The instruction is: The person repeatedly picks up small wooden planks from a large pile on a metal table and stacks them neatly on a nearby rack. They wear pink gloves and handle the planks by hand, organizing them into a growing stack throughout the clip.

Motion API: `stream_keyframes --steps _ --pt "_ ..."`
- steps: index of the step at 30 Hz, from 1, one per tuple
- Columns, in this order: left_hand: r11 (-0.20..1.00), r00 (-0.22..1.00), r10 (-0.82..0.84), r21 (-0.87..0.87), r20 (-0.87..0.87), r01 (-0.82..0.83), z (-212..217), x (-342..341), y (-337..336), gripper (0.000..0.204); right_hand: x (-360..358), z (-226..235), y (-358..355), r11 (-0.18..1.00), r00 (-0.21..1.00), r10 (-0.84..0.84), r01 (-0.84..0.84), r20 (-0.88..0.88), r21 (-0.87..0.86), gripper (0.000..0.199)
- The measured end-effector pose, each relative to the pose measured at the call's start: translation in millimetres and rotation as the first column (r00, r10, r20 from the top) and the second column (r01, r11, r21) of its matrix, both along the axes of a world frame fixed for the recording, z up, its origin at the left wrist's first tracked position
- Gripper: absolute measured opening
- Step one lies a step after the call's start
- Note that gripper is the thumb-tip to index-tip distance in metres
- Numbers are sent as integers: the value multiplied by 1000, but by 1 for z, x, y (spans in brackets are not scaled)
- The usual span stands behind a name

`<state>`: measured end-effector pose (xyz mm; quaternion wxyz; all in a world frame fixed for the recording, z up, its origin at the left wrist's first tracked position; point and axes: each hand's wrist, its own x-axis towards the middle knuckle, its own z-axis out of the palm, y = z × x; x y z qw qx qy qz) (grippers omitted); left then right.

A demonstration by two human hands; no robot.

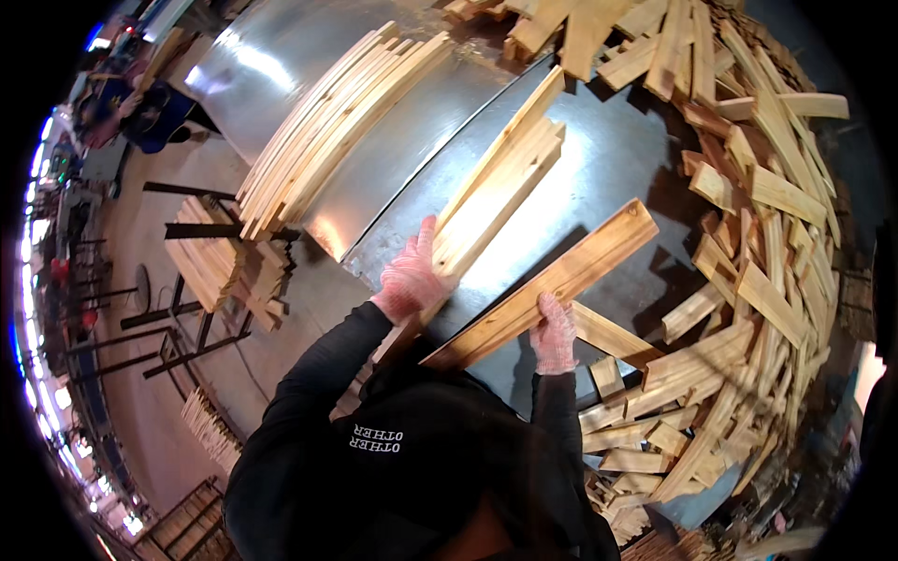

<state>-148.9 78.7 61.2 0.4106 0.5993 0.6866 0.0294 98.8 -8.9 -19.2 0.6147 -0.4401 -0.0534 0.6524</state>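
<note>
Grey sheet-metal tabletop [599, 168]: left hand [409, 278] presses flat, ungrasping, on stacked pale wooden slats [496, 187]; right hand [554, 334] grasps long pine board [561, 280]. Board's free end could swing and topple the stack.

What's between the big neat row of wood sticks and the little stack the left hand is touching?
Just bare shiny metal tabletop, seen from the head camera. The long row of slats and the small stack under the left hand lie apart.
</note>
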Motion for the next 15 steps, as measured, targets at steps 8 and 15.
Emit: stream_keyframes --steps 8,15 --pt "623 -191 782 -746 593 234 -61 -57 -37 71 -61 -34 52 995 945 103 -104 -310 13 45" --pt "987 689 124 -16 714 -160 -72 -105 13 53 -124 -6 113 983 980 184 -186 -81 -13 46"
